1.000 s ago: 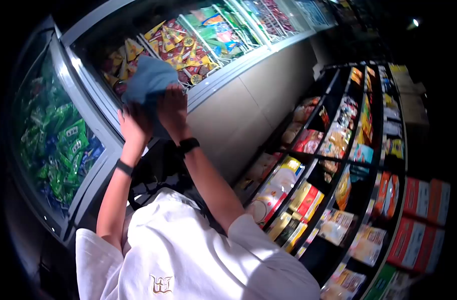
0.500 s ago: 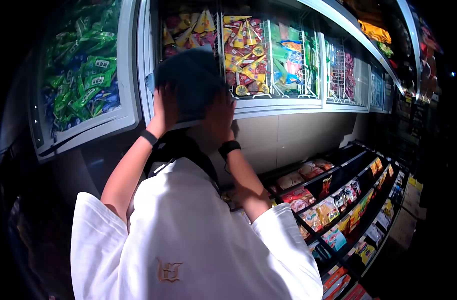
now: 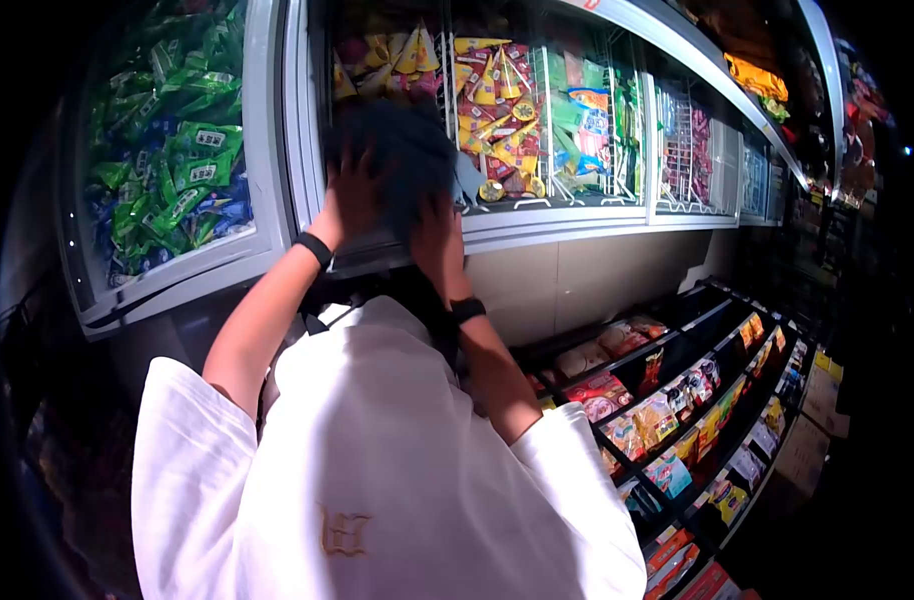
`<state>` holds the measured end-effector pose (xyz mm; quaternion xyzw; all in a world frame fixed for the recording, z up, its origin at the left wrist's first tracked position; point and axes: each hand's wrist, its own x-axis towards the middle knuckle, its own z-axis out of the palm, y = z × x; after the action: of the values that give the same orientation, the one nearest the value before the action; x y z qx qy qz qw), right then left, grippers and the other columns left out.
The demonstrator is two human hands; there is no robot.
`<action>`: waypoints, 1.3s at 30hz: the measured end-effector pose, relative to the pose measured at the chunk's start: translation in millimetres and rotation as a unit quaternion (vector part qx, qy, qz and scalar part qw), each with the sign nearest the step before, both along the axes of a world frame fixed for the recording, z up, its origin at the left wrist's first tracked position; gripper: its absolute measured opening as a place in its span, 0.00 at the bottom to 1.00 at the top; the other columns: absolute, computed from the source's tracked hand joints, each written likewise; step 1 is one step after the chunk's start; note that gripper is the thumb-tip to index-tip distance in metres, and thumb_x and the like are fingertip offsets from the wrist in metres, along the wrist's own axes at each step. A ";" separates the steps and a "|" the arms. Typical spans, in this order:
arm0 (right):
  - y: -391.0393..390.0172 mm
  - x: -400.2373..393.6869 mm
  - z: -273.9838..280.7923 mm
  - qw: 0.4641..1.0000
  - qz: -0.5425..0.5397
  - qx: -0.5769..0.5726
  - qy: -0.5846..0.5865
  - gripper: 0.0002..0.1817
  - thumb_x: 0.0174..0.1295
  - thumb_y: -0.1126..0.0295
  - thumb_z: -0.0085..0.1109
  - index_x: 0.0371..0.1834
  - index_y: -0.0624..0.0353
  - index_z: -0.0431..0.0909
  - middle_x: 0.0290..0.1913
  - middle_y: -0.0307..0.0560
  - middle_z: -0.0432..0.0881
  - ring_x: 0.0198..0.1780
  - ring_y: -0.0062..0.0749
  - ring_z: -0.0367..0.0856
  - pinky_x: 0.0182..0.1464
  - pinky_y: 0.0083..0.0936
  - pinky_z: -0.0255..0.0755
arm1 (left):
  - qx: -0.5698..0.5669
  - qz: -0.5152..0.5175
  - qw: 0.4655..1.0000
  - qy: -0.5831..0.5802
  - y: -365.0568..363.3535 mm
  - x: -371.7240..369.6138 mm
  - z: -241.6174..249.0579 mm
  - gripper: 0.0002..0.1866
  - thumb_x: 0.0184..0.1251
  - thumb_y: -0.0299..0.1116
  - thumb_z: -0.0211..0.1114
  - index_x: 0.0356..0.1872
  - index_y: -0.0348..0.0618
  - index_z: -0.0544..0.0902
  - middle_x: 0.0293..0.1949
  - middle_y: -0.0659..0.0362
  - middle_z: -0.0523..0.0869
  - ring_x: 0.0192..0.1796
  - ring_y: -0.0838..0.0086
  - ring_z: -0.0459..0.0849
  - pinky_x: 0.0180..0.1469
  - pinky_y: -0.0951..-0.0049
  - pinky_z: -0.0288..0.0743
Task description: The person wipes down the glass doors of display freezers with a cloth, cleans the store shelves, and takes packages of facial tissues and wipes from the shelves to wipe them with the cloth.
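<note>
A dark blue cloth [image 3: 409, 145], folded or bunched up, is held over the front of a freezer with a glass top [image 3: 587, 225]. My left hand [image 3: 355, 195] is on the cloth's near left side, its fingers bent against the fabric. On the near right side, my right hand [image 3: 437, 238] grips the lower edge, with its fingertips partly lost in shadow. A lighter blue corner of cloth [image 3: 468, 178] sticks out to the right. Dark bands circle both wrists. Motion blur hides the exact folds.
Yellow cone-shaped packs [image 3: 502, 75] lie in wire baskets under the glass. To the left, another freezer section [image 3: 262, 130] holds green packs [image 3: 202, 155]. A tiered rack of snack packets [image 3: 657, 420] stands at the lower right, with cardboard boxes [image 3: 805, 455] beside it.
The cloth has shifted slightly right and looks more bunched. My left hand has moved right with it, and my right hand has come slightly nearer my body.
</note>
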<state>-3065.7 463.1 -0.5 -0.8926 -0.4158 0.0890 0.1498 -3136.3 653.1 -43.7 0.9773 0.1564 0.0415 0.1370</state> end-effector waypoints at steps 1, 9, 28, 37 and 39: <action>-0.8 0.3 4.9 1.000 -0.016 0.017 0.009 0.25 0.68 0.68 0.57 0.67 0.63 0.72 0.72 0.69 0.67 0.70 0.68 0.69 0.65 0.61 0.69 | 0.001 0.006 1.000 -0.002 0.3 -0.1 8.2 0.43 0.59 0.53 0.71 0.79 0.70 0.68 0.82 0.46 0.58 0.81 0.30 0.51 0.72 0.23 0.57; -13.7 48.7 38.3 0.986 0.006 0.099 0.133 0.25 0.71 0.67 0.59 0.71 0.59 0.74 0.71 0.71 0.72 0.67 0.69 0.76 0.66 0.48 0.75 | -0.037 0.069 0.994 0.078 -34.4 0.4 13.1 0.42 0.57 0.50 0.70 0.76 0.60 0.71 0.78 0.39 0.62 0.73 0.25 0.63 0.62 0.27 0.71; 13.9 132.4 -13.4 0.990 0.060 -0.123 -0.034 0.29 0.68 0.57 0.59 0.74 0.41 0.73 0.71 0.81 0.64 0.74 0.92 0.54 0.75 0.72 0.54 | -0.044 0.040 0.990 0.130 5.7 47.0 28.0 0.40 0.62 0.60 0.69 0.77 0.74 0.70 0.85 0.53 0.51 0.84 0.36 0.41 0.72 0.18 0.51; 62.2 167.1 -48.3 0.994 0.102 0.008 -0.032 0.30 0.69 0.58 0.56 0.73 0.58 0.71 0.71 0.76 0.68 0.77 0.82 0.55 0.79 0.69 0.47 | -0.006 0.121 0.992 0.024 32.7 96.0 10.1 0.35 0.67 0.58 0.67 0.75 0.73 0.73 0.83 0.48 0.56 0.82 0.36 0.51 0.73 0.22 0.52; 60.7 149.6 -51.2 0.995 0.095 0.008 -0.033 0.31 0.69 0.58 0.56 0.73 0.62 0.70 0.71 0.74 0.68 0.77 0.79 0.57 0.79 0.66 0.48 | -0.003 0.117 0.993 -0.004 24.5 90.0 6.2 0.36 0.67 0.59 0.66 0.77 0.71 0.71 0.82 0.47 0.59 0.81 0.39 0.54 0.76 0.28 0.53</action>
<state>-2916.1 523.8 -51.7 -0.8505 -0.5038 0.0700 0.1341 -3046.2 677.6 -37.5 0.9517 0.2692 0.0603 0.1345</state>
